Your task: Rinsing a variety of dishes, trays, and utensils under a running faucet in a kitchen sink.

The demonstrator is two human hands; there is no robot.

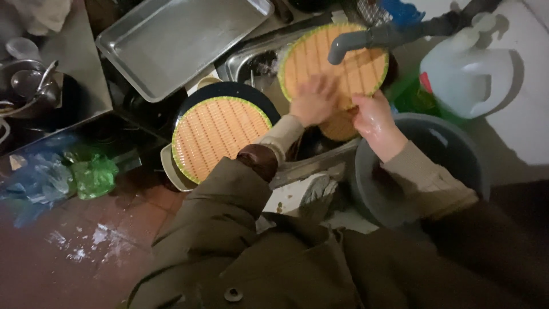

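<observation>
Left hand (pixel 313 100) blurred over the round orange woven mat with green rim (pixel 334 63), its fingers indistinct, second small orange mat (pixel 338 127) mostly hidden below both hands, flat steel tray (pixel 177 40) cut off by the top edge

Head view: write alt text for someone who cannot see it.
Both hands, left hand and right hand, hold a round orange ridged plate with a green rim under a grey tap at a sink. A matching plate lies left; a metal tray sits above it.

Red tiled floor (pixel 68 269), grey bucket (pixel 457 154), green bag (pixel 94 174)
</observation>
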